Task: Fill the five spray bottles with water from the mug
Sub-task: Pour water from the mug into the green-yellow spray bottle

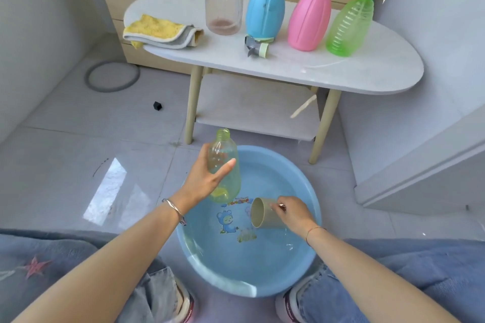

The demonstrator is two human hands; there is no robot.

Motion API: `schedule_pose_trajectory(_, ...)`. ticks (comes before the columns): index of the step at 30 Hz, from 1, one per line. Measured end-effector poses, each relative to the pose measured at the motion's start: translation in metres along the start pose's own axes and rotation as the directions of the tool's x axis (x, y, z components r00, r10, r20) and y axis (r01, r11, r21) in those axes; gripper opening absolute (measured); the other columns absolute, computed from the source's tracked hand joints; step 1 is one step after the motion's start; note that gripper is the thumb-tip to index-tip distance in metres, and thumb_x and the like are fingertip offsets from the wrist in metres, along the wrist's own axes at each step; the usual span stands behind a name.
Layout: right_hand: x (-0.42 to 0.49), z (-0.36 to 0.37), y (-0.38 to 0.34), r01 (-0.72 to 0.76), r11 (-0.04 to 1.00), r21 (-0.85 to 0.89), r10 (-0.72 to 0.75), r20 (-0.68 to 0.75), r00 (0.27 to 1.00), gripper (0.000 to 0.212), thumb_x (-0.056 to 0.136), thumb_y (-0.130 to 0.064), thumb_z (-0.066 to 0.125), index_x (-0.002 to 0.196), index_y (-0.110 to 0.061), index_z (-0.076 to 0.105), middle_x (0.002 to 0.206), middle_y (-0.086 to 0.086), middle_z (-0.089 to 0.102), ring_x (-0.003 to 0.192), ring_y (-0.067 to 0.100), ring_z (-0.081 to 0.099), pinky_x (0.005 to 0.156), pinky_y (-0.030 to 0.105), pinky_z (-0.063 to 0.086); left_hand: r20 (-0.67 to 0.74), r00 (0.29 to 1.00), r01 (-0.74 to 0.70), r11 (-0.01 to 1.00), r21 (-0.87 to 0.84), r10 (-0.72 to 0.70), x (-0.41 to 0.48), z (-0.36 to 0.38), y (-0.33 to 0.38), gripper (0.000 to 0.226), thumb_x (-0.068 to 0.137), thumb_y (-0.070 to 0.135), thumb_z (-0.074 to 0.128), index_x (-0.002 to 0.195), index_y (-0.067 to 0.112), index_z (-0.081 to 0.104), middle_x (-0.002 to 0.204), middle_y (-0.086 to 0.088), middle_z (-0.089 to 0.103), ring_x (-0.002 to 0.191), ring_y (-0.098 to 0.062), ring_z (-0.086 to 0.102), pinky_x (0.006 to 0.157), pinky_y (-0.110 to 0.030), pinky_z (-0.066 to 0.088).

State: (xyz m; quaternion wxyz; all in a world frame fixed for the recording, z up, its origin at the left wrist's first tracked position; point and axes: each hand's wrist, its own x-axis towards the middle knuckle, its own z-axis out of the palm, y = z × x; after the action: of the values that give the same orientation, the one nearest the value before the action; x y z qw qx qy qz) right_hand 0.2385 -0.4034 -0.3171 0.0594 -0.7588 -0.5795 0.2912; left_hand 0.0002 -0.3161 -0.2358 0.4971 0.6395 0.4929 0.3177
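My left hand (207, 176) grips a clear yellow-green bottle (225, 165) with no cap, held tilted over the blue basin (312, 207) of water. My right hand (291, 212) holds a beige mug (262, 214) on its side in the basin, mouth facing left. On the white table (367, 71) stand a clear pinkish bottle (223, 5), a blue spray bottle (265, 5), a pink spray bottle (309, 16) and a green spray bottle (350, 26). A loose spray head (256, 48) lies in front of the blue one.
A folded yellow and grey cloth (160, 33) lies at the table's left end. A lower shelf (252, 110) sits under the tabletop. A grey ring (111, 76) and a small black object (157, 106) lie on the tiled floor. My knees flank the basin.
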Motion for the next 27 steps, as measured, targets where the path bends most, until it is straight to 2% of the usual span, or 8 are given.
schedule_pose_trajectory(2, 0.002, 0.004, 0.002, -0.014, 1.000, -0.003, 0.014, 0.005, 1.000, 0.043, 0.095, -0.034, 0.054, 0.060, -0.017, 0.035, 0.061, 0.000, 0.041, 0.068, 0.024, 0.042, 0.053, 0.031, 0.025, -0.006, 1.000, 0.001, 1.000, 0.006, -0.001, 0.000, -0.001, -0.005, 0.058, 0.080, 0.045, 0.069, 0.127, 0.015, 0.051, 0.116, 0.001, 0.065, 0.107, -0.006, 0.062, 0.087, -0.006, 0.043)
schedule_pose_trajectory(6, 0.005, 0.011, 0.004, -0.037, 0.999, 0.006, 0.037, -0.003, 0.999, 0.045, 0.094, -0.035, 0.055, 0.059, -0.018, 0.033, 0.058, -0.003, 0.038, 0.065, 0.022, 0.039, 0.050, 0.024, 0.023, -0.019, 1.000, 0.018, 1.000, -0.001, -0.018, 0.001, -0.003, -0.015, 0.063, 0.081, 0.050, 0.070, 0.130, 0.015, 0.052, 0.116, 0.006, 0.064, 0.109, -0.006, 0.061, 0.089, -0.005, 0.042)
schedule_pose_trajectory(12, 0.009, 0.023, 0.003, -0.051, 0.996, 0.075, 0.051, 0.009, 0.999, 0.043, 0.095, -0.034, 0.055, 0.062, -0.014, 0.035, 0.059, 0.000, 0.037, 0.062, 0.021, 0.035, 0.056, 0.034, 0.024, -0.019, 0.999, 0.027, 0.999, -0.029, -0.027, 0.003, -0.003, -0.021, 0.070, 0.076, 0.046, 0.064, 0.135, 0.013, 0.047, 0.118, 0.005, 0.062, 0.111, -0.009, 0.059, 0.086, 0.000, 0.040)
schedule_pose_trajectory(16, 0.012, 0.025, 0.002, -0.049, 0.995, 0.088, 0.047, 0.023, 0.999, 0.047, 0.095, -0.032, 0.055, 0.058, -0.017, 0.030, 0.057, -0.002, 0.033, 0.055, 0.015, 0.030, 0.050, 0.026, 0.021, -0.038, 0.999, 0.014, 0.999, -0.031, -0.015, 0.004, -0.003, -0.022, 0.062, 0.076, 0.046, 0.064, 0.129, 0.019, 0.047, 0.113, 0.011, 0.060, 0.109, -0.006, 0.058, 0.085, 0.001, 0.039)
schedule_pose_trajectory(21, 0.010, 0.028, 0.002, -0.071, 0.984, 0.163, 0.066, 0.036, 0.997, 0.046, 0.094, -0.033, 0.056, 0.058, -0.017, 0.032, 0.057, -0.002, 0.034, 0.062, 0.021, 0.034, 0.052, 0.028, 0.023, -0.051, 0.999, -0.004, 0.999, -0.036, 0.002, 0.005, -0.005, -0.020, 0.057, 0.075, 0.048, 0.066, 0.124, 0.024, 0.047, 0.111, 0.014, 0.060, 0.108, -0.003, 0.058, 0.089, -0.010, 0.041)
schedule_pose_trajectory(24, 0.005, 0.027, 0.003, -0.118, 0.941, 0.317, 0.118, 0.018, 0.993, 0.043, 0.092, -0.031, 0.059, 0.060, -0.008, 0.040, 0.060, 0.001, 0.038, 0.061, 0.019, 0.034, 0.056, 0.032, 0.026, -0.073, 0.997, -0.015, 0.998, -0.053, 0.011, 0.007, -0.006, -0.017, 0.048, 0.075, 0.047, 0.066, 0.117, 0.033, 0.048, 0.110, 0.017, 0.059, 0.106, 0.000, 0.058, 0.091, -0.015, 0.043)
schedule_pose_trajectory(27, -0.002, 0.015, -0.006, -0.165, 0.868, 0.468, 0.197, -0.020, 0.980, 0.040, 0.090, -0.025, 0.061, 0.059, -0.008, 0.041, 0.061, 0.004, 0.036, 0.059, 0.017, 0.030, 0.054, 0.029, 0.025, -0.114, 0.993, -0.033, 0.996, -0.083, 0.023, 0.012, -0.012, -0.013, 0.045, 0.076, 0.048, 0.066, 0.116, 0.035, 0.050, 0.113, 0.009, 0.061, 0.109, -0.009, 0.060, 0.098, -0.027, 0.047)
